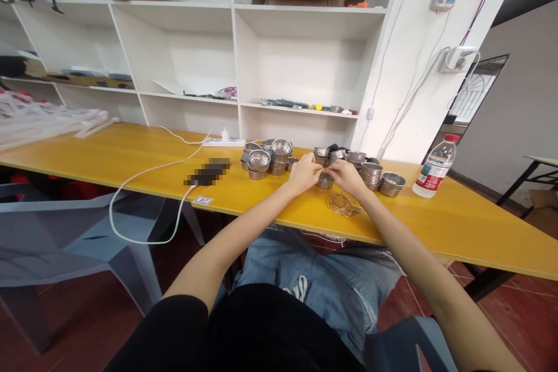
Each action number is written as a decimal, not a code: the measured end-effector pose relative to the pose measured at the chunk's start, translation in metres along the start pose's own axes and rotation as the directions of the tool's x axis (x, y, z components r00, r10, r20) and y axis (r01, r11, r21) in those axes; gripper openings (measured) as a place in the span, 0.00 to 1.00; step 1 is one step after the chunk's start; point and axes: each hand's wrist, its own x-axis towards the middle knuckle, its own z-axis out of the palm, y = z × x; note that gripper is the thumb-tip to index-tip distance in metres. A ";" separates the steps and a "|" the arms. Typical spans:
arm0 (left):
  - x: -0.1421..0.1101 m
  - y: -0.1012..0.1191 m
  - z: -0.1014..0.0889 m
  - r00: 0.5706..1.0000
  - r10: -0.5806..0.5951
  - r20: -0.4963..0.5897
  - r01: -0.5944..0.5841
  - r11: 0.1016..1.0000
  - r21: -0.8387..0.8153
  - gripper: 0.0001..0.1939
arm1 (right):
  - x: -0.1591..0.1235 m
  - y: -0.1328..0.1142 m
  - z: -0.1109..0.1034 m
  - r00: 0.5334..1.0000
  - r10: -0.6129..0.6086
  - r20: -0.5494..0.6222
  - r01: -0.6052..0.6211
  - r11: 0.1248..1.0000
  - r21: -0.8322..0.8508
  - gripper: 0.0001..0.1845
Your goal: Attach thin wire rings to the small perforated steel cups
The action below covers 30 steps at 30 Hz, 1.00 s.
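My left hand (304, 172) and my right hand (347, 176) meet over the yellow table (131, 157), fingers closed around a small perforated metal strainer cup (325, 180). A thin wire ring seems pinched at the cup's rim between both hands. A loose bundle of wire rings (343, 204) lies on the table just in front of my right hand. A stack of metal strainer cups (267, 158) stands left of my hands. More strainer cups (379, 177) sit to the right and behind.
A plastic water bottle (436, 167) stands at the right. A white power strip (224, 142) and its white cable (131, 209) lie left, beside a dark blurred object (209, 172). White shelving (235, 58) rises behind the table. A grey chair (78, 244) is at left.
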 end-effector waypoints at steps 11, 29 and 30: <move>0.000 -0.001 0.000 0.995 0.051 0.091 -0.054 0.998 0.029 0.14 | 0.000 -0.005 0.004 1.000 -0.022 -0.017 0.023 0.999 0.045 0.12; 0.018 -0.010 0.004 0.997 0.046 0.069 -0.035 0.988 -0.152 0.17 | -0.012 0.020 -0.001 0.924 0.287 0.252 -0.340 0.919 0.200 0.46; 0.019 -0.010 0.006 0.996 0.057 0.075 -0.045 0.988 -0.149 0.17 | -0.012 0.020 0.003 0.922 0.297 0.249 -0.349 0.916 0.199 0.47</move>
